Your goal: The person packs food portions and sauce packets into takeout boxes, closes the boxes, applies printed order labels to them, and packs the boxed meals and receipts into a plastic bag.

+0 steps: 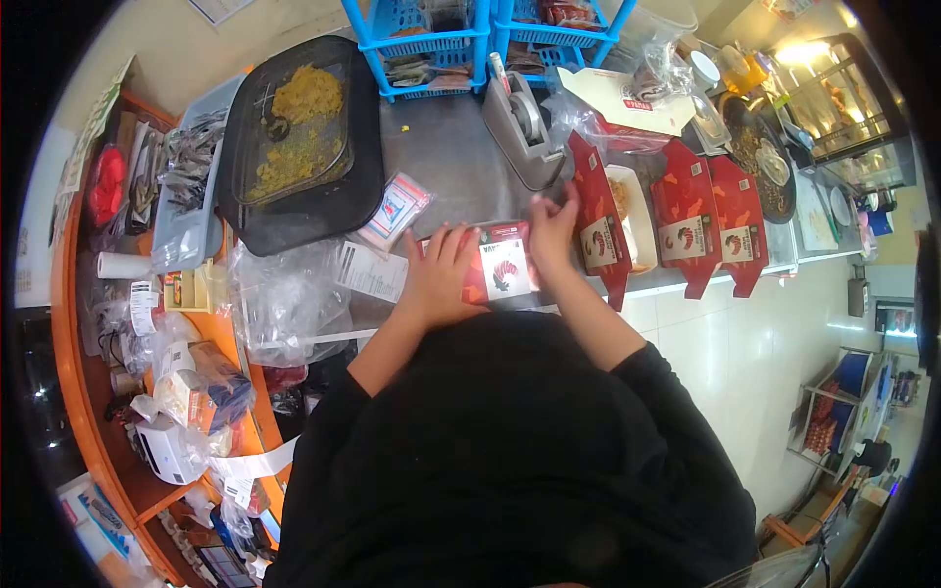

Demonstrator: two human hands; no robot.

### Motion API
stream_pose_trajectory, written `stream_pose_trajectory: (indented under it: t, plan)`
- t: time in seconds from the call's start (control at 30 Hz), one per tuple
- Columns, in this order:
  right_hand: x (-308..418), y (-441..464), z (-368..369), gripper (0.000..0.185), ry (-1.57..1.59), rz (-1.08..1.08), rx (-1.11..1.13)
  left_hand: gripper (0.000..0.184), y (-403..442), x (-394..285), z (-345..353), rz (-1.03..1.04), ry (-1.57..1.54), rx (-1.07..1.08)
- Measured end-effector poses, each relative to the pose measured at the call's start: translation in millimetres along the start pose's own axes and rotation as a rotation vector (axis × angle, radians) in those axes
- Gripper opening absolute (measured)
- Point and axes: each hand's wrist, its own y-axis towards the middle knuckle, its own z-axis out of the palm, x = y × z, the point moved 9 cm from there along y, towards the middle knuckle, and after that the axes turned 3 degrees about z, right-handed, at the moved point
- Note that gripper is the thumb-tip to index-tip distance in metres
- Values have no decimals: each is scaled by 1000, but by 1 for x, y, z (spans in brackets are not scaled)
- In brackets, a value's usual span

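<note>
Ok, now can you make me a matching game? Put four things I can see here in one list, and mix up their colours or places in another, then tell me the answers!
Things:
1. Left hand
2. Tape dispenser
3. Yellow food
4. Baskets

Colours or places:
A. In a clear dish
B. Blue
C. Touching a red box
D. Grey

Right pairs: 1-C, 2-D, 3-A, 4-B
</note>
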Motion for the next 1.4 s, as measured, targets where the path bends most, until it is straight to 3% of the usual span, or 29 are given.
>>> stream_pose_trajectory:
  t: [0.03, 0.07, 0.17, 0.2, 0.3, 0.37, 0.4, 0.5, 0.7, 0.8, 1.2, 1.3, 1.33, 1.4]
  plan:
    - [6, 10, -5, 66, 85, 34, -107, 117, 0, 3, 2, -31, -37, 11]
    - [5, 22, 5, 75, 116, 156, -55, 118, 0, 5, 2, -52, -67, 29]
    - [18, 42, 17, 75, -45, 130, -21, 119, 2, 7, 0, -77, -80, 18]
    - [18, 47, 12, 67, 38, 112, -103, 120, 2, 7, -1, -80, -71, 3]
    - [-3, 70, 11, 44, 59, 165, -40, 119, 3, 8, 3, -83, -63, 20]
    - [27, 60, 17, 33, -186, 138, -42, 118, 3, 9, 2, -95, -96, 18]
    - [38, 57, 19, 34, -308, 124, -41, 118, 3, 10, 2, -103, -112, 17]
    - [40, 59, 28, 36, -210, 193, 20, 109, 3, 8, -2, -84, -58, -25]
    - [59, 24, 22, 32, -128, 63, 179, 107, 3, 9, -1, -86, -71, -39]
    - [58, 22, 10, 25, -712, 8, 94, 106, 3, 10, -1, -88, -104, -46]
    - [57, 40, 19, 22, -1234, -80, 211, 112, 1, 9, -2, -100, -94, -22]
    - [40, 17, 21, 25, -818, 68, 390, 111, 0, 8, -4, -90, -115, -22]
    - [35, 12, 18, 25, -730, 163, 341, 111, 0, 8, -6, -85, -125, -42]
    - [47, 1, 33, 22, -521, 8, 472, 109, -2, 9, -7, -82, -149, -70]
